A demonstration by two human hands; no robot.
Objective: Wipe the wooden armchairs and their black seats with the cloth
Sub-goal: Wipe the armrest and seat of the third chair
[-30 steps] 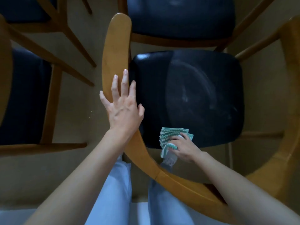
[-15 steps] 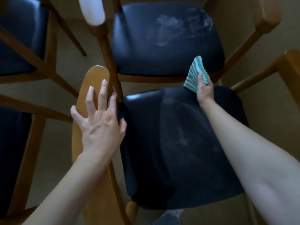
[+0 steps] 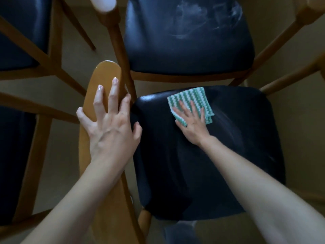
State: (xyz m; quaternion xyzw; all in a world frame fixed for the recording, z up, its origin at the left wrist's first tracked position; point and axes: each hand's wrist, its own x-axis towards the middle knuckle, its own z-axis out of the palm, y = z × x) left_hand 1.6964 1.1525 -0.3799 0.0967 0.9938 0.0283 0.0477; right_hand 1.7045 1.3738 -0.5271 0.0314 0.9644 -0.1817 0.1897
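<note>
A green-and-white striped cloth (image 3: 191, 98) lies flat on the far left part of the black seat (image 3: 228, 155) of the armchair below me. My right hand (image 3: 192, 123) presses on the cloth with straight, spread fingers. My left hand (image 3: 109, 124) rests on the chair's wooden left armrest (image 3: 103, 74), fingers spread along it and the thumb over its outer edge.
Another armchair with a smeared black seat (image 3: 190, 37) stands just beyond, its wooden leg (image 3: 121, 55) crossing between the two. More chairs with black seats (image 3: 21, 32) crowd the left side. Beige floor (image 3: 66, 95) shows between them.
My right hand carried the cloth from the seat's near edge to its far edge, held it up folded, and now presses it flat, further left. My left hand stays on the armrest.
</note>
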